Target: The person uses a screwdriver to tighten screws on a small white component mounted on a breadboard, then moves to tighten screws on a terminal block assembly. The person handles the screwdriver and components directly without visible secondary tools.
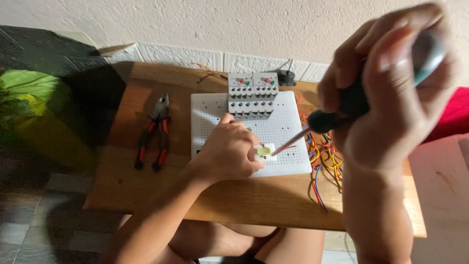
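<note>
My left hand (226, 152) rests on a white perforated board (283, 129) and pinches a small white-and-green terminal block (265, 151) against it. My right hand (391, 93), raised close to the camera, grips the black handle of a screwdriver (325, 121). The screwdriver's metal tip touches the small block from the right. Two grey relay units (252, 96) with red and green buttons stand at the board's far edge.
Red-and-black pliers (155, 132) lie left of the board on the small wooden table (146, 195). A tangle of coloured wires (325, 156) lies to the board's right. A green and black bag (34, 102) sits at left, a red object (452, 117) at right.
</note>
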